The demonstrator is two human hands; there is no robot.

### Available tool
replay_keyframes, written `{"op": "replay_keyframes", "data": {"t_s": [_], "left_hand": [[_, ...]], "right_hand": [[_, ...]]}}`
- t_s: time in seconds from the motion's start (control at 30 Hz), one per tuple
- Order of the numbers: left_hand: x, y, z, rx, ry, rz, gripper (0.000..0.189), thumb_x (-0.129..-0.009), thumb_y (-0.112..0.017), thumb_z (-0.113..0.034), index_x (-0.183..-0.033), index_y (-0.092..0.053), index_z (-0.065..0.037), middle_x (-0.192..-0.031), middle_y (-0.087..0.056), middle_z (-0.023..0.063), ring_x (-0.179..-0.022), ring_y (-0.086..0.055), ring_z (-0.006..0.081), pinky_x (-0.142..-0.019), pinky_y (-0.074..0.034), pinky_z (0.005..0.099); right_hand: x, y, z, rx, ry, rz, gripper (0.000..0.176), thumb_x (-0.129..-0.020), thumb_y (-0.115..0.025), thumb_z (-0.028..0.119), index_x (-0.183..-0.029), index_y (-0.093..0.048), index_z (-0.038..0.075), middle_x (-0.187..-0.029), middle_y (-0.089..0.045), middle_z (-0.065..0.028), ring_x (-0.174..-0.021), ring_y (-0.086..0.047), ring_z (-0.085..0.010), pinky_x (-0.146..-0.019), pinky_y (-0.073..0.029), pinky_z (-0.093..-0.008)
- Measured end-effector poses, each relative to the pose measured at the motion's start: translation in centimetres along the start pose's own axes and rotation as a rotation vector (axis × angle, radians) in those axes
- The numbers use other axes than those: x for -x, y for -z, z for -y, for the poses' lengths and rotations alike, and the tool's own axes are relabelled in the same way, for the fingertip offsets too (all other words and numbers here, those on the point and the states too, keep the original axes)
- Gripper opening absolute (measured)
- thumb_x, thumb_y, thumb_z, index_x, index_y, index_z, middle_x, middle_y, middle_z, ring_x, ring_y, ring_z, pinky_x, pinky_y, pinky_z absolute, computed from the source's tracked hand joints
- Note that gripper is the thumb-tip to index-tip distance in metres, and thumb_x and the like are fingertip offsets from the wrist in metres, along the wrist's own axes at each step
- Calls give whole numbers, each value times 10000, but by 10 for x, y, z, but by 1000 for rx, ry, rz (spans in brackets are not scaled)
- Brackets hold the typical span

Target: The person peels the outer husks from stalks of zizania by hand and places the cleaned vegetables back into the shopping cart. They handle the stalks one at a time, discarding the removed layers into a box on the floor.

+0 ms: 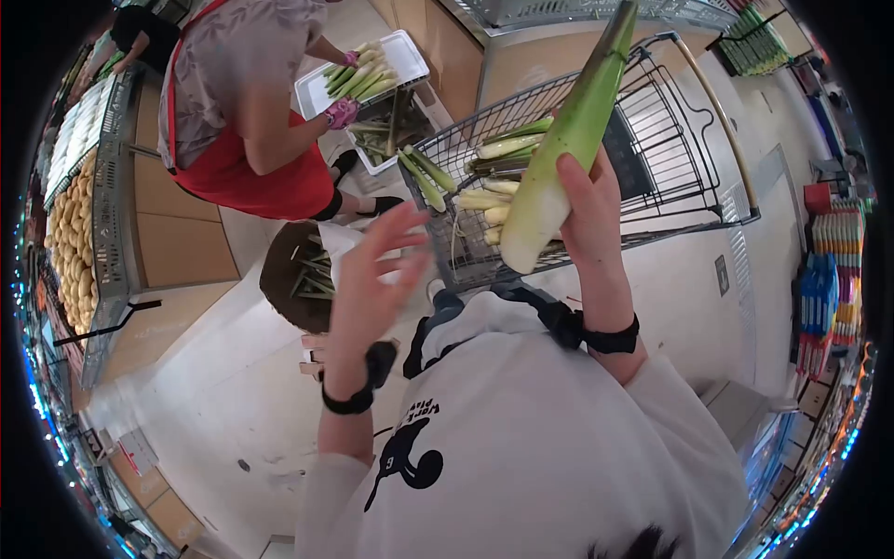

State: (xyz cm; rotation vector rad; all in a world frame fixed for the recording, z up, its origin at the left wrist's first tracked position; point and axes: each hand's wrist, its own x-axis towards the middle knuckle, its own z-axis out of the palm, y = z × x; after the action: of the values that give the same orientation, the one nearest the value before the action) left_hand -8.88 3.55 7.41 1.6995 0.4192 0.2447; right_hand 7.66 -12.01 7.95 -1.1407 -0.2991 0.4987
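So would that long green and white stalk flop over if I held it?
Probably stiff: the long green-and-white vegetable stalk stands straight from the right hand without drooping. Likely fairly light, since one hand holds it near its thick white end. It looks round, so it might roll.

White sweatshirt [559, 419], black print [410, 456] — black wristbands [610, 337]

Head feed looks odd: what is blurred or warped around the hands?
Head view: strong fisheye with black corners, the cart wires bowed; the left hand is motion-smeared, fingers spread; the right hand and the pale green stalk it grips are sharp; light is even, no glare there.
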Motion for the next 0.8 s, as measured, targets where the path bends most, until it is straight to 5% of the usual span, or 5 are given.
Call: {"op": "replay_keyframes", "data": {"t_s": [0.1,0.4,0.8], "left_hand": [[-20,-36,-36,-5,-147,161,528,-751,-582,-22,-1251,-412,-24,-1078,-588,135,-933,-598,195,-805,-487,285],[-48,-69,-46,197,142,363,517,-681,-667,-7,-1144,-444,44,-978,-615,172,-875,-625,200,-781,-501,272],[-74,-96,-21,248,116,434,420,-685,-497,101,-1097,-434,57,-916,-617,136,-839,-602,160,-714,-497,262]], "right_hand": [[1,-9,9,33,87,-71,502,-737,-672,137,-1130,-385,13,-956,-521,-79,-869,-528,-133,-760,-452,-261],[-1,5,19,316,197,-184,738,-634,-772,208,-1189,-343,-21,-955,-513,-103,-874,-538,-150,-728,-473,-268],[-13,29,17,742,178,-251,682,-642,-753,253,-1163,-398,-7,-968,-523,-111,-843,-552,-169,-724,-476,-283]]}}
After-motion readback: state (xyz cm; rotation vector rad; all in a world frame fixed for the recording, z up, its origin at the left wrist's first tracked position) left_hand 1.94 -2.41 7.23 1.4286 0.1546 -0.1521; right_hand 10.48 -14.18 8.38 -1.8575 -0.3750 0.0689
